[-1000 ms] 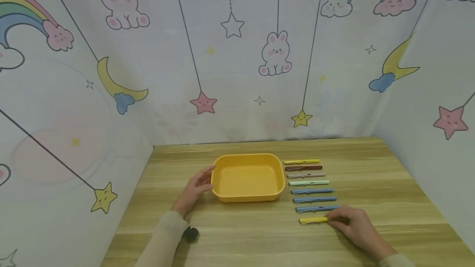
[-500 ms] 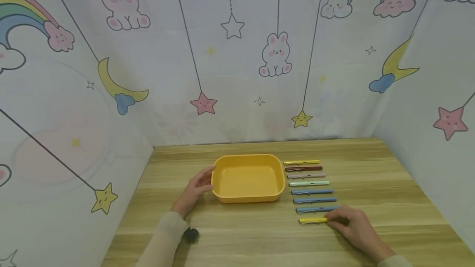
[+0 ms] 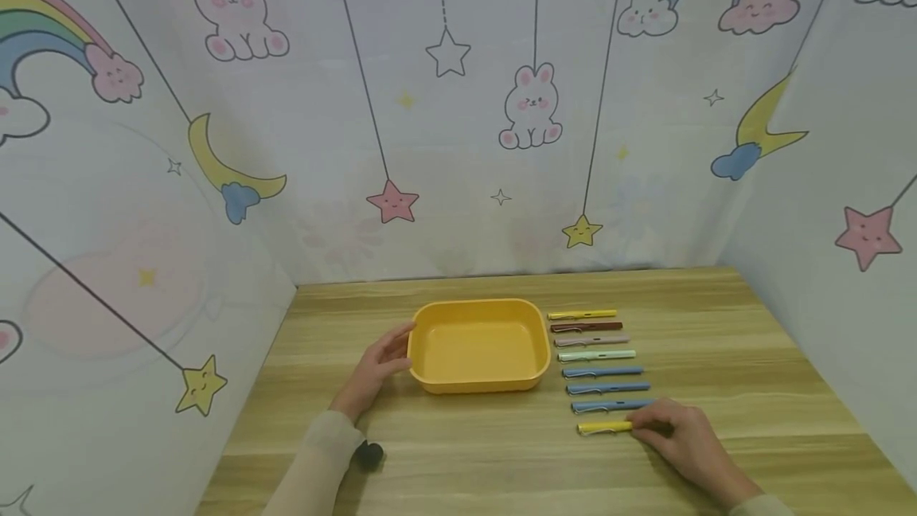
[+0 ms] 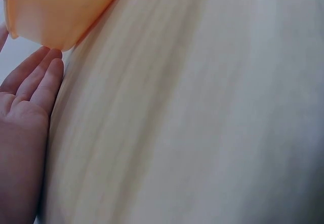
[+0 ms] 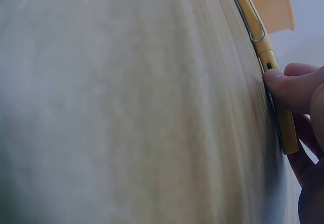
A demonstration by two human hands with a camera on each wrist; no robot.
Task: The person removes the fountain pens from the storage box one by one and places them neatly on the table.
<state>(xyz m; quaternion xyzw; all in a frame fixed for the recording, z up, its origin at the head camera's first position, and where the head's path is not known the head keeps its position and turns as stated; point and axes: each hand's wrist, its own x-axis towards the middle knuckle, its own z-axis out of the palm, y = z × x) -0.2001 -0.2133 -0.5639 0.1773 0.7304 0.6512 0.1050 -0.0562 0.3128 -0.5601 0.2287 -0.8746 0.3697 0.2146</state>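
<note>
My right hand pinches a capped yellow pen with a wire clip, thumb on one side and fingers on the other. In the right wrist view that yellow pen lies along the wood, its rear end reaching past the thumb. At the left end of a yellow plastic tray, my left hand rests its fingers against the outer wall. The left wrist view has these fingers fairly straight beside the orange-looking tray wall.
Beyond the held pen, several pens lie in a row right of the tray: blue pens, a pale green pen, a pinkish pen, a dark red pen and another yellow pen. A patterned curtain closes off the wooden table.
</note>
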